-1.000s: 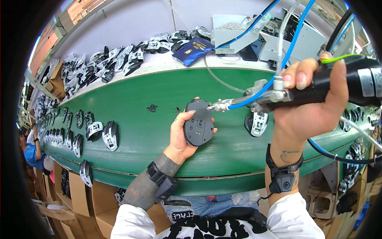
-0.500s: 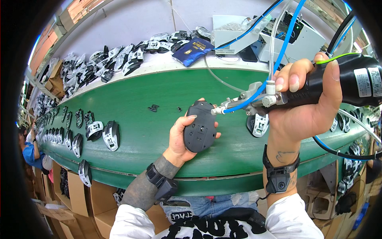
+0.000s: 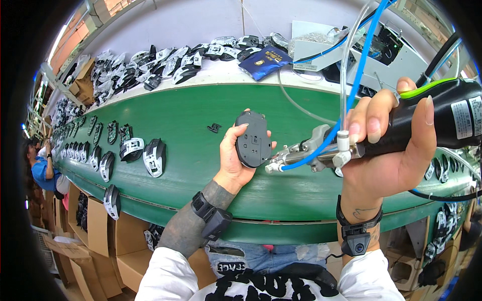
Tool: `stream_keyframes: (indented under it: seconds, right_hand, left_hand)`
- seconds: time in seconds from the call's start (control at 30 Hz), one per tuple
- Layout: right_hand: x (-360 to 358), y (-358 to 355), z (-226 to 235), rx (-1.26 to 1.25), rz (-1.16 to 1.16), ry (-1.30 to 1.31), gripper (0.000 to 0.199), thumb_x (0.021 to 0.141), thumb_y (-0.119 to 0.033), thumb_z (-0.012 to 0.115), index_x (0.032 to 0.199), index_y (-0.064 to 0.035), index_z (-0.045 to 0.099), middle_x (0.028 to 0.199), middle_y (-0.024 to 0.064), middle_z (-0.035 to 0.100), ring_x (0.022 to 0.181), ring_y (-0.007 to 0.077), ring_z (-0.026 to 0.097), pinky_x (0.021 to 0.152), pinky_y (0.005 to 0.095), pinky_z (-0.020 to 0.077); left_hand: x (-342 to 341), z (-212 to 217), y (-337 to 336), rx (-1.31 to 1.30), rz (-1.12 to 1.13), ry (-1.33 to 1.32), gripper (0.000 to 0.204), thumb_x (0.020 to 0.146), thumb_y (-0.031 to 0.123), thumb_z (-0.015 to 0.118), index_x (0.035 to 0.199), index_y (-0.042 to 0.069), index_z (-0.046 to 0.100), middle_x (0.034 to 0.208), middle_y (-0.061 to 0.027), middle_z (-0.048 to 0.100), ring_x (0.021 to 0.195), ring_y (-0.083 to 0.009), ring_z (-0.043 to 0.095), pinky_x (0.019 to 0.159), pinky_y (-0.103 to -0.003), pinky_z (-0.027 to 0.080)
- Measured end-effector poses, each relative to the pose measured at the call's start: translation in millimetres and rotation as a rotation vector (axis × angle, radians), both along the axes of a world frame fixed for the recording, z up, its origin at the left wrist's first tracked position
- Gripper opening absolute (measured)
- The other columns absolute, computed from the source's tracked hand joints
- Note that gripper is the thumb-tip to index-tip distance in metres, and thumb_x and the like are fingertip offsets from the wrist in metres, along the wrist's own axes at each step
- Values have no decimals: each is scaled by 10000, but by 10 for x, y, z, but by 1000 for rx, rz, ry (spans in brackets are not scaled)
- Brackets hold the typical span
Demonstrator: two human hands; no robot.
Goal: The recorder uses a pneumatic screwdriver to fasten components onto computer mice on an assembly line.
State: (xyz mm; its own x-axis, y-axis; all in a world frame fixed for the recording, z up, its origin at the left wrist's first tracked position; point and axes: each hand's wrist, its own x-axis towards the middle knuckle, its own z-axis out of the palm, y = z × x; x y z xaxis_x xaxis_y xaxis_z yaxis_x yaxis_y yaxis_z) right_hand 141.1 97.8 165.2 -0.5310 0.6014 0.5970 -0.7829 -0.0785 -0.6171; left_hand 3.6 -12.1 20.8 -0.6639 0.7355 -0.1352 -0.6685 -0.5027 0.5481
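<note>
My left hand (image 3: 232, 161) is closed round a black computer mouse (image 3: 255, 139), its underside turned up and its sensor opening showing. The thumb lies on the mouse's left edge and fingertips show past its right edge. My right hand (image 3: 384, 163) grips a black electric screwdriver (image 3: 437, 115) with a lime-green lever, a metal screw-feeding nose and a blue air hose (image 3: 362, 70). The screwdriver's tip (image 3: 273, 167) is at the mouse's lower right edge; whether they touch I cannot tell.
On the green conveyor belt (image 3: 201, 160) lie a small black part (image 3: 214, 128) and rows of grey-and-black mouse shells (image 3: 154, 158). Behind it, a white shelf bears heaped shells, a blue packet (image 3: 264, 62) and a screw feeder (image 3: 384, 55). Cardboard boxes (image 3: 103, 228) stand below. Another person (image 3: 42, 168) is far left.
The screwdriver's tip has gone from the mouse's upper right edge to its lower right edge. The mouse has turned slightly in my left hand. My view has shifted a little to the left.
</note>
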Motion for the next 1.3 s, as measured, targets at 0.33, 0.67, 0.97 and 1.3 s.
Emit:
stream_keyframes:
  seconds: [0.33, 0.67, 0.97, 1.3]
  right_hand:
    - [-21, -22, 6, -10, -11, -40, 333, 938, -354, 388, 1031, -37, 428, 592, 46, 452, 500, 160, 470, 498, 258, 399]
    - [-75, -20, -75, 11, 59, 19, 316, 940, -355, 393, 1030, -53, 420, 589, 42, 455, 505, 157, 477, 517, 280, 412]
    - [157, -6, 97, 12, 103, 111, 390, 936, -371, 415, 1097, -16, 422, 646, 34, 426, 572, 144, 443, 552, 280, 373]
    - [17, -174, -15, -9, 182, 120, 396, 942, -412, 394, 1089, -44, 403, 633, 30, 438, 542, 154, 447, 520, 266, 364]
  left_hand:
    - [34, 41, -3, 34, 19, 34, 458, 830, 247, 493, 1270, 151, 409, 1128, -105, 507, 911, -246, 565, 775, -467, 516]
    - [121, 38, 9, 117, 49, -43, 455, 852, 271, 477, 1283, 148, 398, 1161, -96, 493, 914, -230, 561, 787, -452, 515]
    - [-14, -164, 55, -160, 127, 19, 457, 844, 263, 524, 1265, 141, 394, 1035, -80, 499, 870, -200, 559, 731, -417, 535]
    - [89, -135, 51, 48, -46, -101, 457, 847, 271, 486, 1274, 135, 395, 1066, -98, 498, 893, -229, 573, 775, -442, 534]
